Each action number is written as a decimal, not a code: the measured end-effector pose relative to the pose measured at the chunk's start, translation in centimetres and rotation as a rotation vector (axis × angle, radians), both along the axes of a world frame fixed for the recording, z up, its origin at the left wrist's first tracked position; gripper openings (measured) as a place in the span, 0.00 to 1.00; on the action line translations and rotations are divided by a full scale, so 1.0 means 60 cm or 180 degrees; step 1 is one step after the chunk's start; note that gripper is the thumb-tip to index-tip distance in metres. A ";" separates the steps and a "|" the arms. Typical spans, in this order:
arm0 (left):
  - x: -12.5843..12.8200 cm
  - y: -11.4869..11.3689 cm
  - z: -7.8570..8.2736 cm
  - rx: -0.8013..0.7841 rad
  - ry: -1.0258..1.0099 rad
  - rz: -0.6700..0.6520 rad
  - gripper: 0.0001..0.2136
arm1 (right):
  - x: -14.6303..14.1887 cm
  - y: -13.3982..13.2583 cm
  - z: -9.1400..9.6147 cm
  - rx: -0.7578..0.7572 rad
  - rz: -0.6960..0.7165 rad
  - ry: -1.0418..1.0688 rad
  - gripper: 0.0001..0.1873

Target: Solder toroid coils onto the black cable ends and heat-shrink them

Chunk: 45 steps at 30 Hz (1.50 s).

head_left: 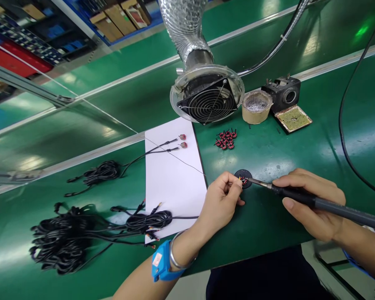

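A small red-and-black ring-shaped component (244, 181) lay on a round black disc (244, 172), just right of the left hand (220, 198), whose fingertips pinched a thin yellow wire (240, 178). The right hand (320, 223), farther off, was wrapped around a long black-handled soldering iron (300, 197) — its axis slanting leftward and slightly away from the person, metal tip at the component — though contact could not be told.

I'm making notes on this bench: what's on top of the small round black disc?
A small red-and-black part lies on the black disc, the soldering iron tip at it. The left hand covers the disc's lower left, hiding whatever lies there.
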<state>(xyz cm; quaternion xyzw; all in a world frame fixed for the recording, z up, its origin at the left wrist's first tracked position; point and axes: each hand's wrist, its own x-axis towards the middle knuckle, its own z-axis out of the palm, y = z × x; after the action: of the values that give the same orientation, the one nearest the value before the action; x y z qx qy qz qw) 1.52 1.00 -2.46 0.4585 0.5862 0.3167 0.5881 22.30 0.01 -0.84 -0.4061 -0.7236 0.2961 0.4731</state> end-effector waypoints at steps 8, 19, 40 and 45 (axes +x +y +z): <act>-0.001 -0.005 0.001 0.0070 -0.0079 -0.0007 0.11 | -0.002 0.001 -0.001 -0.0002 0.0066 0.0001 0.12; -0.002 -0.004 0.000 0.0134 -0.0009 -0.0068 0.11 | -0.006 0.000 0.004 0.0297 0.0262 -0.0106 0.17; 0.000 -0.003 0.003 0.0037 -0.0040 -0.0017 0.11 | -0.008 -0.005 0.005 0.0322 0.0150 -0.0054 0.20; -0.001 -0.003 0.003 0.0043 -0.0053 -0.0005 0.11 | -0.006 -0.007 0.004 0.0321 0.0161 -0.0053 0.20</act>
<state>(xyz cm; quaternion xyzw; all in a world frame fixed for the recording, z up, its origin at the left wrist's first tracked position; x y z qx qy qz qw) 1.48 0.82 -2.25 0.4603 0.5788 0.3240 0.5900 21.93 -0.42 -0.59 -0.3657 -0.7516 0.2677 0.4793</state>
